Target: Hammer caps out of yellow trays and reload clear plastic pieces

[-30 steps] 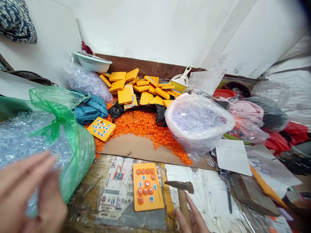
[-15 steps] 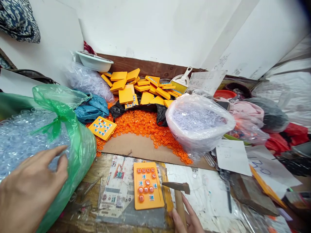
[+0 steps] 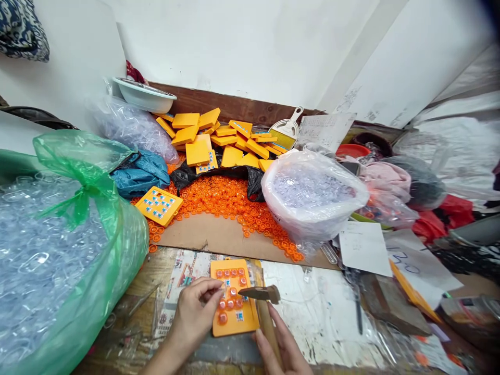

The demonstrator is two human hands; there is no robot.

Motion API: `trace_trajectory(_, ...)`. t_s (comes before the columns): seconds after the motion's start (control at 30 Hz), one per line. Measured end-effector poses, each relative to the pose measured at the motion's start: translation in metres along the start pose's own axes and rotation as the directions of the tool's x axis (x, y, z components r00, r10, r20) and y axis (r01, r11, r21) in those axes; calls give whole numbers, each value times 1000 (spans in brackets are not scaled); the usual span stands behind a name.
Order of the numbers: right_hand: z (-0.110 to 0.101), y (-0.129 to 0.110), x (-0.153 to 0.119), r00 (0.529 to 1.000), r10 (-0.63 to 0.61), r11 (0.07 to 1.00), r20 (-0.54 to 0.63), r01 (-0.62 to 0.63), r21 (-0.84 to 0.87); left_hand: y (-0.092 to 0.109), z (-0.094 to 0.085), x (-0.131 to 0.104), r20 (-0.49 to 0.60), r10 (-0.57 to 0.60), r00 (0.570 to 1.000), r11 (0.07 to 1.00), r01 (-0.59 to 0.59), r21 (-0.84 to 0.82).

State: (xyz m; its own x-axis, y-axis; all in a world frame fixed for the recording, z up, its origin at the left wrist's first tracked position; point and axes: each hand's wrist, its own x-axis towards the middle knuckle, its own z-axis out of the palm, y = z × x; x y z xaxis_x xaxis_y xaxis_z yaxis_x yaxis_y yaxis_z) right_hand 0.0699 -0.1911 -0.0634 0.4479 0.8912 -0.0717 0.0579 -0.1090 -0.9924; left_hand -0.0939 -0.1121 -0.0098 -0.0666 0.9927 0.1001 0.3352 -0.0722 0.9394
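My right hand point(image 3: 283, 344) grips the wooden handle of a hammer point(image 3: 260, 294), whose metal head hangs over the right side of a yellow plastic board point(image 3: 244, 325). Rounded clear orange pieces point(image 3: 233, 292) sit on this board in rows, with small blue-and-white picture squares showing between them. My left hand point(image 3: 199, 307) is at the board's left edge, thumb and forefinger pinched together over it. Whatever is between those fingertips is too small to make out. Under the board lies a printed sheet point(image 3: 166, 312) on the worktop.
On the left bulges a green bag point(image 3: 128, 250) of clear plastic pieces. Orange rings point(image 3: 219, 195) are heaped behind the cardboard point(image 3: 207, 229), below stacked yellow boards point(image 3: 197, 151). A white bag point(image 3: 312, 219) of clear pieces stands right of them; a wooden block point(image 3: 394, 302) lies further right.
My left hand has moved right from the green bag to the yellow board, its thumb and forefinger now together. The hammer has shifted slightly left over the board in my right hand.
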Motion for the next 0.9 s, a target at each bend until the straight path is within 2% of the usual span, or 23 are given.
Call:
trace_trajectory(0.13,5,-8,2,976,-193,967,97,206,-153,-6,1,0,55,-4,998,995,-2,98)
trace_trajectory(0.27,7,-17,8,899,-368,869,236,423,-255,-5,-1,-2,107,51,993,992,-62,110)
trace_trajectory(0.43,5,-23,15,813,-527,776,247,579,-249,-10,-2,-1,117,59,991,993,-70,92)
trace_trajectory(0.53,6,-23,14,780,-527,738,337,617,-274,-12,-2,-1,124,54,991,995,-64,80)
trace_trajectory(0.63,9,-22,12,807,-422,764,413,562,-317,-14,-2,-2,116,57,992,997,-63,54)
trace_trajectory(0.7,7,-21,16,851,-383,809,359,496,-315,-15,-2,-3,104,53,993,997,-57,42)
trace_trajectory(0.8,-3,-19,33,928,-307,869,210,363,-335,-19,-3,-6,65,-4,998,999,1,37)
trace_trajectory(0.9,-19,-21,58,957,-228,806,178,288,-516,-23,-1,-10,8,-78,997,997,78,0)
